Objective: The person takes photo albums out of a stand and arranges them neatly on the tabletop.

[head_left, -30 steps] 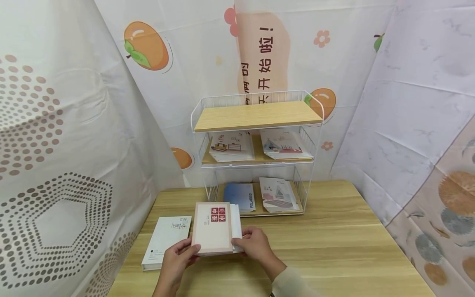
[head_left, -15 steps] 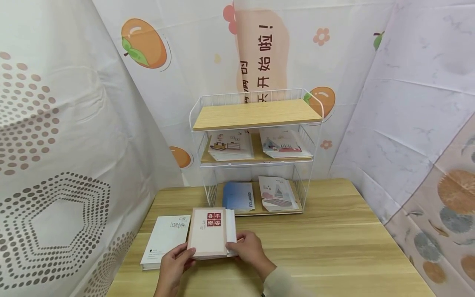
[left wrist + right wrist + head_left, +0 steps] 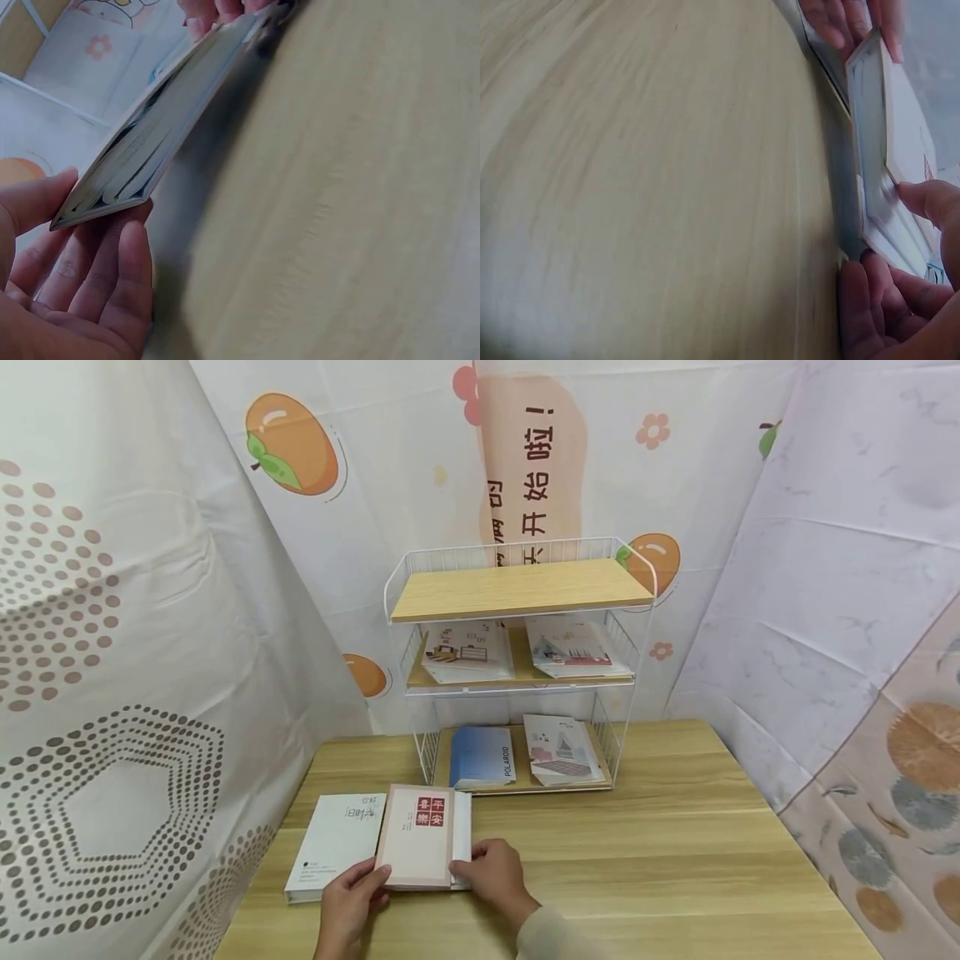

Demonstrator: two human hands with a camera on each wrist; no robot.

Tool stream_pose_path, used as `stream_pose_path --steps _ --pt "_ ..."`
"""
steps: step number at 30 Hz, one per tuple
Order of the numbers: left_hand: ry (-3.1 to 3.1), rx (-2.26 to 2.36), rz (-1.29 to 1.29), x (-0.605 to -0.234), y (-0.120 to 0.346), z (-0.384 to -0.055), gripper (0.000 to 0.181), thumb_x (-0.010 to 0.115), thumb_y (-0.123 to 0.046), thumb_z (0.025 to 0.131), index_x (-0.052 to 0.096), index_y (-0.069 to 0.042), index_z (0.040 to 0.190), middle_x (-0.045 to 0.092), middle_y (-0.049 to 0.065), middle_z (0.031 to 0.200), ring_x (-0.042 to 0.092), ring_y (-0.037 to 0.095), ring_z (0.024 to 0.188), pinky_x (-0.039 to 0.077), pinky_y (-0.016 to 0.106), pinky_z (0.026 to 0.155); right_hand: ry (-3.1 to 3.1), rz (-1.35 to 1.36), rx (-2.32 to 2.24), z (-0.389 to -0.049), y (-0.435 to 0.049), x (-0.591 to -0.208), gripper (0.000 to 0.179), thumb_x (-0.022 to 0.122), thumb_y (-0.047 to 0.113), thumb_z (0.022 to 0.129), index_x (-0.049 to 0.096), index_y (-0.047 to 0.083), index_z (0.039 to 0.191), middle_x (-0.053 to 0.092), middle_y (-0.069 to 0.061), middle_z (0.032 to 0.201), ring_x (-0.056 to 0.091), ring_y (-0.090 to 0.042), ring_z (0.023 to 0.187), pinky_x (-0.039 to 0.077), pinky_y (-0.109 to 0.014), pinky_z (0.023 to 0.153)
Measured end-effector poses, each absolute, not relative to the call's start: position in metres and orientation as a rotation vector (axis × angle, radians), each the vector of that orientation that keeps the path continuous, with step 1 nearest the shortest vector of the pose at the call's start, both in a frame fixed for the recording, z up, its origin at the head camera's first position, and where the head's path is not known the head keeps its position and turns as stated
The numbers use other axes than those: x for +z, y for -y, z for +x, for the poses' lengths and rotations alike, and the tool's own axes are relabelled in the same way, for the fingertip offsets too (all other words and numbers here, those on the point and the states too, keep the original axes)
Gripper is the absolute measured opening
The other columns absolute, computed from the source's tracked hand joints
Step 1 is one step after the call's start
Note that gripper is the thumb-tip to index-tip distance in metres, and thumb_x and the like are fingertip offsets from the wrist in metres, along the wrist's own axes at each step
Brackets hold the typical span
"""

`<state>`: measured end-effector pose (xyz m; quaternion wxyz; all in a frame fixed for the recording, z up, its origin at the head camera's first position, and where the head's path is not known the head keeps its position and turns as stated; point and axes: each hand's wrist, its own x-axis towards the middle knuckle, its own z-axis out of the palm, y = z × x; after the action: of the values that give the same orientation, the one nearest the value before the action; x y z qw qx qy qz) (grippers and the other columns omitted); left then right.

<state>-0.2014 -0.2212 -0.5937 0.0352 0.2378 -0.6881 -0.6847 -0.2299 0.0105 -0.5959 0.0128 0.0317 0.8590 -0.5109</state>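
A cream notebook (image 3: 414,843) with a red four-square character print is held by both hands just above the wooden table, its page edges facing me. My left hand (image 3: 351,900) grips its lower left corner, thumb on the cover and fingers beneath, as the left wrist view shows at the notebook's spine edge (image 3: 105,206). At the right side my right hand (image 3: 495,878) pinches it, thumb on top and fingers under the back cover, which juts out past the front cover. A white book (image 3: 337,843) with black writing lies flat beside the notebook on the left.
Behind the notebook stands a white wire rack (image 3: 517,690) with wooden shelves. Its bottom shelf bears a blue-and-white POLAROID booklet (image 3: 482,756) and a stack of illustrated booklets (image 3: 562,750). Two more stacks lie on the middle shelf. Printed cloth hangs around the table (image 3: 637,852).
Both hands have brought the notebook left and toward me, lower over the table, up to the white book's right side. The rack and its booklets have stayed in place.
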Motion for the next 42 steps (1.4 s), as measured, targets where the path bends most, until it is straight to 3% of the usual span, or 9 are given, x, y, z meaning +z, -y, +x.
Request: stream_pose_path --steps 10,25,42 --pt "2.031 -2.048 0.739 -0.613 0.224 -0.202 0.057 0.084 -0.023 0.071 0.064 0.005 0.116 0.074 0.002 0.084 0.068 0.014 0.069 0.058 0.031 0.060 -2.756 0.157 -1.523 -0.225 -0.002 -0.598 0.034 0.084 0.043 0.065 0.071 0.015 0.081 0.060 0.013 0.065 0.052 -0.006 0.061 0.042 -0.025 0.055" --pt "1.934 -1.993 0.773 -0.622 0.221 -0.200 0.051 0.085 -0.016 0.070 0.066 0.008 0.110 0.073 0.003 0.079 0.069 0.010 0.071 0.059 0.029 0.063 -2.845 0.209 -1.393 -0.226 0.002 -0.603 0.038 0.082 0.050 0.062 0.069 0.020 0.080 0.057 0.016 0.065 0.050 -0.005 0.059 0.039 -0.025 0.053" --pt "1.994 -1.919 0.794 -0.625 0.220 -0.199 0.049 0.085 -0.021 0.071 0.068 0.005 0.109 0.074 0.005 0.082 0.069 0.010 0.072 0.059 0.027 0.064 -2.902 0.222 -1.314 -0.226 0.003 -0.607 0.039 0.082 0.053 0.060 0.069 0.022 0.081 0.055 0.017 0.062 0.049 -0.006 0.059 0.038 -0.027 0.050"
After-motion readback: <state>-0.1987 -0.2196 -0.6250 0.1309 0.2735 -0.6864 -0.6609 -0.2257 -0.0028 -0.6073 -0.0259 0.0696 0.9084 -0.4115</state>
